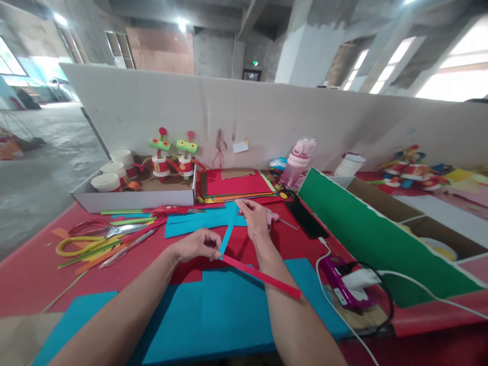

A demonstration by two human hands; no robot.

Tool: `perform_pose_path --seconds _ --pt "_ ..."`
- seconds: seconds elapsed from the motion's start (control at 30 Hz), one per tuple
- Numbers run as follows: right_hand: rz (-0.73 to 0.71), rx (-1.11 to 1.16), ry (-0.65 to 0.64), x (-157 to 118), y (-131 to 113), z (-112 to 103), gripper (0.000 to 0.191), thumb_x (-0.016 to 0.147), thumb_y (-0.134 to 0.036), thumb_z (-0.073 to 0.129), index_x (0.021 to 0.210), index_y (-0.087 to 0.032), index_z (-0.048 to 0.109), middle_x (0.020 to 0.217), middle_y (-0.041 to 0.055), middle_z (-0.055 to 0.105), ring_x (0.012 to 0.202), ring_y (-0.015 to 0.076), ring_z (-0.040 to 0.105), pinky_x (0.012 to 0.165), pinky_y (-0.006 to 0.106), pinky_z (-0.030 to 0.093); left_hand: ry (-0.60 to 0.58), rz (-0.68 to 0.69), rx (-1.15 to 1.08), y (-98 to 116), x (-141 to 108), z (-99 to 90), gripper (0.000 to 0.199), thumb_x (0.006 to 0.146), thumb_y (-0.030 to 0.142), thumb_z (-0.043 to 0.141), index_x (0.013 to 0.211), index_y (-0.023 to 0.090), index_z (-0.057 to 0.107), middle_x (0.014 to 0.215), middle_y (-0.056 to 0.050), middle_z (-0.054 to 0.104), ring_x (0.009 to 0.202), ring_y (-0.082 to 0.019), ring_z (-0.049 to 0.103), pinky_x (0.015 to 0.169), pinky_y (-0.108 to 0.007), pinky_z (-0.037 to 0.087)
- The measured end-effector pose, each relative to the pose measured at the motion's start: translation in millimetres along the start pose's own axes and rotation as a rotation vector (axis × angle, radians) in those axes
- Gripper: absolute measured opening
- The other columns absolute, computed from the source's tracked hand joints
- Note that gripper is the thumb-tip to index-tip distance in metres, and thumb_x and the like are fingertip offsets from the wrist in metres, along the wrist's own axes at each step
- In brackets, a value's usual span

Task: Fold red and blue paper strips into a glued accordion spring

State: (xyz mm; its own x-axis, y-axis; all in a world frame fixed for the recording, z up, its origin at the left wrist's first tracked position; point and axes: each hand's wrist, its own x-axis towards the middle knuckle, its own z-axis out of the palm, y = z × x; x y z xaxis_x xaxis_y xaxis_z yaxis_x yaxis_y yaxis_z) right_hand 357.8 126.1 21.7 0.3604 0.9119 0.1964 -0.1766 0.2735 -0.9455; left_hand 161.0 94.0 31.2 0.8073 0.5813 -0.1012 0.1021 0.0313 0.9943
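My left hand (202, 245) pinches the corner where a blue paper strip (229, 232) meets a red paper strip (263, 276). From that corner the red strip slants down to the right, passing over my right forearm. My right hand (253, 217) grips the upper end of the blue strip between thumb and fingers. Behind the hands lie flat blue paper strips (198, 221). Below them, large blue paper sheets (229, 305) cover the front of the table. A pink glue gun (271, 217) is partly hidden behind my right hand.
Scissors (87, 246), loose strips and a pen (127, 247) lie left. A white box (137, 202) holds paper cups and two paper-cup figures. Stacked coloured paper (236, 184) is at the back. Right are a phone (306, 218), purple power strip (345, 290), cables and a green-sided box (366, 244).
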Motion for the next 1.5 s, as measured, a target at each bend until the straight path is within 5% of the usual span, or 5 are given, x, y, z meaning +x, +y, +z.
perform_pose_path --seconds 0.17,0.33,0.5,0.9,1.5 --pt "0.024 0.039 0.153 3.3 3.9 -2.2 0.032 0.06 -0.045 0.075 0.074 -0.017 0.07 0.061 -0.0013 0.062 0.053 0.0105 0.051 0.055 0.025 0.044 -0.012 -0.019 -0.07 -2.1 1.2 4.1 0.018 0.063 0.028 0.079 0.063 0.014 0.068 0.057 -0.004 0.063 0.05 -0.012 0.054 0.052 -0.024 0.041" --pt "0.137 0.111 -0.025 -5.9 10.2 9.0 0.03 0.063 -0.046 0.071 0.067 -0.017 0.064 0.059 -0.0016 0.059 0.05 0.0093 0.051 0.053 0.024 0.046 0.531 0.235 -0.408 -8.1 14.1 -0.5 0.024 0.064 0.029 0.078 0.064 0.015 0.059 0.054 0.001 0.058 0.048 -0.008 0.051 0.049 -0.02 0.039" --pt "0.315 0.222 -0.363 -26.6 12.6 29.6 0.024 0.057 -0.031 0.074 0.075 -0.018 0.065 0.07 -0.0018 0.064 0.059 0.0104 0.058 0.062 0.025 0.05 0.746 0.283 -0.45 -16.3 21.2 -12.5 0.026 0.064 0.03 0.078 0.067 0.016 0.056 0.055 0.003 0.056 0.047 -0.007 0.049 0.046 -0.019 0.038" --pt "0.289 0.061 -0.347 -34.3 25.0 36.7 0.032 0.059 -0.043 0.076 0.068 -0.014 0.067 0.056 0.0 0.063 0.053 0.0124 0.057 0.062 0.028 0.051 0.731 0.234 -0.197 -22.2 22.0 -14.7 0.027 0.067 0.035 0.074 0.066 0.014 0.059 0.054 0.0 0.059 0.044 -0.007 0.048 0.046 -0.021 0.035" --pt "0.108 -0.003 -0.277 -45.0 21.5 45.3 0.019 0.069 -0.037 0.068 0.074 -0.018 0.064 0.059 -0.0011 0.064 0.058 0.0154 0.06 0.06 0.027 0.05 0.742 0.259 -0.312 -22.8 22.8 -15.1 0.029 0.073 0.04 0.068 0.063 0.016 0.055 0.052 0.001 0.056 0.045 -0.01 0.048 0.046 -0.022 0.037"
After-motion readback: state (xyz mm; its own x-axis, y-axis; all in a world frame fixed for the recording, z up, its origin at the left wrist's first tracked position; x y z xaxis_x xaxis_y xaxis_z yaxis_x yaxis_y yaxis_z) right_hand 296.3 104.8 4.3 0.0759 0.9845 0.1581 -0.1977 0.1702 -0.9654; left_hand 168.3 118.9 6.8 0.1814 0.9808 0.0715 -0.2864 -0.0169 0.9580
